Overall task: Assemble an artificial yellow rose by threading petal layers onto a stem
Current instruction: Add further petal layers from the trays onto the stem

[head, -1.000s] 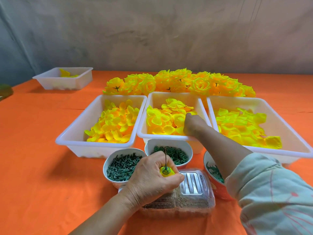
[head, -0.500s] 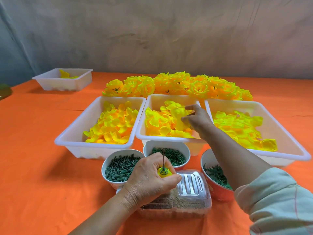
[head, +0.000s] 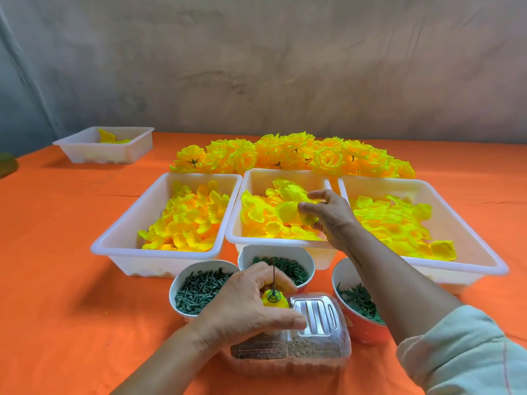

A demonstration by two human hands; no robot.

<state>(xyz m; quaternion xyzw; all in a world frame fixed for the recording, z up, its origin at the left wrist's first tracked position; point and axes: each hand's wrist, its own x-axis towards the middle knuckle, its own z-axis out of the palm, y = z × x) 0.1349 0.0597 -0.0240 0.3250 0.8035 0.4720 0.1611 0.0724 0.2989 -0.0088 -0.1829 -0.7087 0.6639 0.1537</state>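
Yellow petal (head: 286, 210) in right hand (head: 330, 215) grip, left hand (head: 251, 306) grips stem (head: 273, 276) — base hidden

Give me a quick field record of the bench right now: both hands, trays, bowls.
left hand: grips partly built rose on its stem, above clear box
right hand: in middle tray, fingers pinching a petal layer
petal trays: three in a row, all stocked
green-part bowls: three, in front of the trays
finished roses: piled behind the trays
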